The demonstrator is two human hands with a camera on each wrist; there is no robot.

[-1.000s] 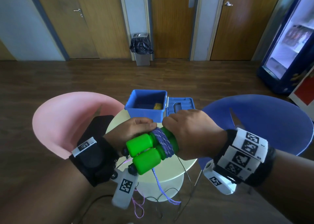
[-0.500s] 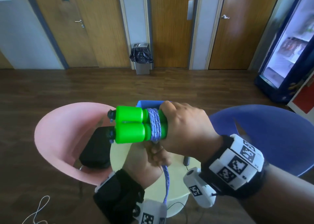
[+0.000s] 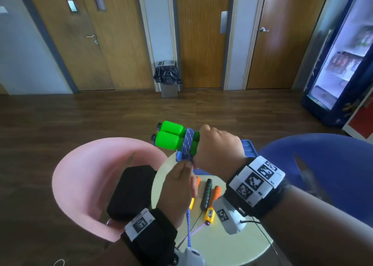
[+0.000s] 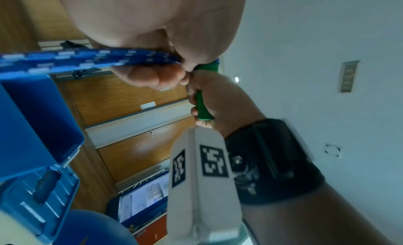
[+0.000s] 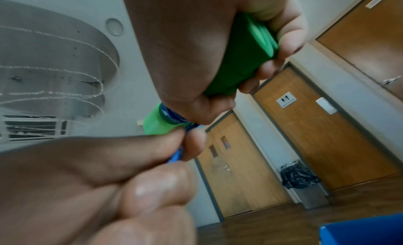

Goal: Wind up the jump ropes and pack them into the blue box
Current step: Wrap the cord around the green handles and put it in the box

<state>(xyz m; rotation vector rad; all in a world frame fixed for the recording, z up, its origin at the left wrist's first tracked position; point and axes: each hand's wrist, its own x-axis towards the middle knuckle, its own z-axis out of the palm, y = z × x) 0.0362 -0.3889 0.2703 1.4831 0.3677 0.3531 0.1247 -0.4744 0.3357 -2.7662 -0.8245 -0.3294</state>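
Note:
A jump rope with two bright green handles (image 3: 169,136) is held side by side above the round table. Its blue-and-white cord (image 3: 188,141) is wound several turns around them. My right hand (image 3: 217,147) grips the handles' right ends; in the right wrist view its fingers (image 5: 290,41) curl around the green plastic. Just below the bundle my left hand (image 3: 186,163) pinches the cord, and the loose end (image 3: 188,225) hangs down over the table. The open blue box (image 4: 32,128) shows in the left wrist view. In the head view only its lid (image 3: 249,148) peeks out behind my right hand.
On the pale round table (image 3: 212,251) lie other jump ropes: a black handle (image 3: 206,194) and orange-and-yellow handles (image 3: 211,213). A pink chair (image 3: 80,175) on the left holds a black case (image 3: 131,191). A blue chair (image 3: 323,164) stands on the right.
The handle bundle has risen up and away from me. My left hand left the handles' top, went beneath them and now pinches the cord. More table surface shows.

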